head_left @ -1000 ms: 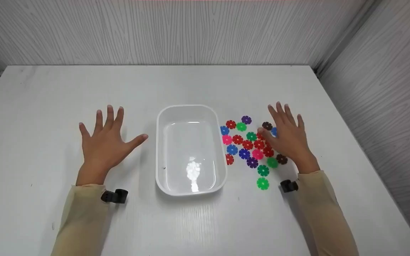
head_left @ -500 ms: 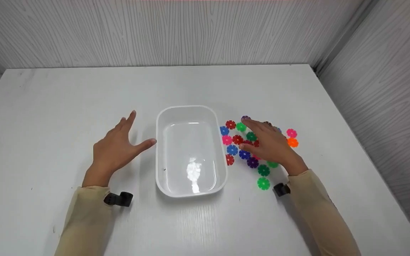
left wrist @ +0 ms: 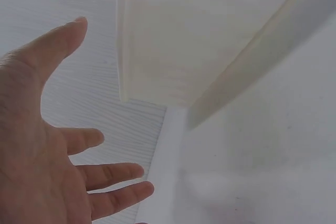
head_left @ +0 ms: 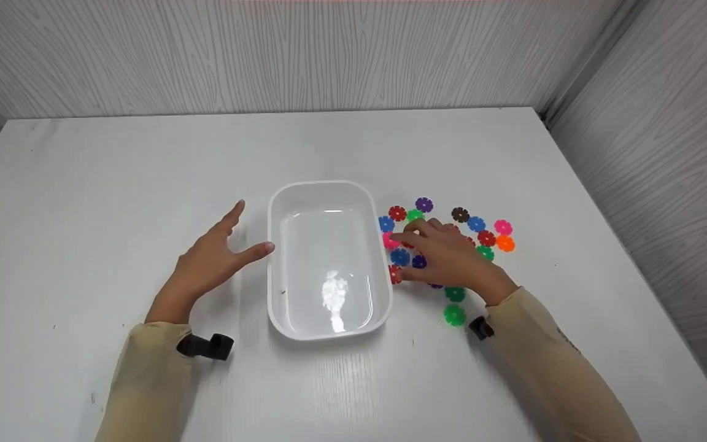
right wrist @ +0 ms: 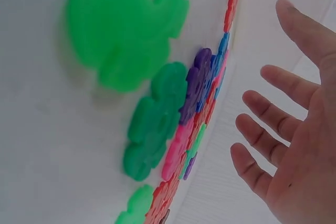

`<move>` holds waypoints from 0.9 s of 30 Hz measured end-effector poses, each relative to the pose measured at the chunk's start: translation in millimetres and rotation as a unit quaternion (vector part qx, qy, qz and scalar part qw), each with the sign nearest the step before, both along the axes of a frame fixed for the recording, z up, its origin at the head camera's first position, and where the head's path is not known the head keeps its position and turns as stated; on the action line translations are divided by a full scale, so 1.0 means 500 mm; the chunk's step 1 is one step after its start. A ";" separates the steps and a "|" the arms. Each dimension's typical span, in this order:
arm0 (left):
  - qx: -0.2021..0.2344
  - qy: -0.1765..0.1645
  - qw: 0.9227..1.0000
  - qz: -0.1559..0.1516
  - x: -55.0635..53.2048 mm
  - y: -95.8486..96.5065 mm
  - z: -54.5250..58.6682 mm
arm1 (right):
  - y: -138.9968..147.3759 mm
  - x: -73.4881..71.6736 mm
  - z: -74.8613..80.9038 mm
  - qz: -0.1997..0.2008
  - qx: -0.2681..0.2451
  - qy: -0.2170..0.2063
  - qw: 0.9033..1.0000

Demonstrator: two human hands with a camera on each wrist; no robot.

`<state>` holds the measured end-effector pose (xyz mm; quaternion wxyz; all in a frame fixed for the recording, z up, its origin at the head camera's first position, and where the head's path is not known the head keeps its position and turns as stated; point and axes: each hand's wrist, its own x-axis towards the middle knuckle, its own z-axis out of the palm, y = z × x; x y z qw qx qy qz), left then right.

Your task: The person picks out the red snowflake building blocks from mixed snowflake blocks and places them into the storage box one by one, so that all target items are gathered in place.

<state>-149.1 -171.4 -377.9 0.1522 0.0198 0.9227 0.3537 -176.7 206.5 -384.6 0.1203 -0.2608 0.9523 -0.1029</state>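
My left hand (head_left: 209, 261) is held beside the white plastic tray (head_left: 310, 258), fingers spread, the thumb tip at its left rim. In the left wrist view that palm holds nothing. Over the colourful notched snowflake discs (head_left: 399, 256) right of the tray hovers my right hand (head_left: 445, 252), its fingers loosely bent. The right wrist view has the right hand (right wrist: 294, 145) with nothing in its grasp, apart from the discs. A bright green disc (head_left: 455, 315) lies nearest the front. Several discs are hidden under the right hand.
The tray stands on a white table (head_left: 329, 393). An orange disc (head_left: 506, 243) and a pink disc (head_left: 503, 227) lie at the right end of the group. Grey wood-grain panels (head_left: 304, 55) rise behind and to the right of the table.
My right hand has moved left over the discs toward the tray, its fingers bending, uncovering discs on the right. My left hand has turned and come right, closer to the tray.
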 end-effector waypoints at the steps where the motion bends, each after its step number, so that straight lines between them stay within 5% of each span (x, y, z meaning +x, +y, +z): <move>1: 0.004 -0.002 1.000 0.000 -0.001 0.000 -0.002 | -0.002 0.000 -0.001 0.007 0.004 0.002 1.000; 19: 0.093 -0.015 0.995 -0.024 -0.002 0.003 -0.027 | -0.016 0.005 -0.004 0.024 0.044 -0.026 0.998; 27: 0.114 -0.005 0.993 -0.028 -0.006 0.005 -0.030 | -0.022 0.006 -0.002 0.057 0.055 -0.004 0.997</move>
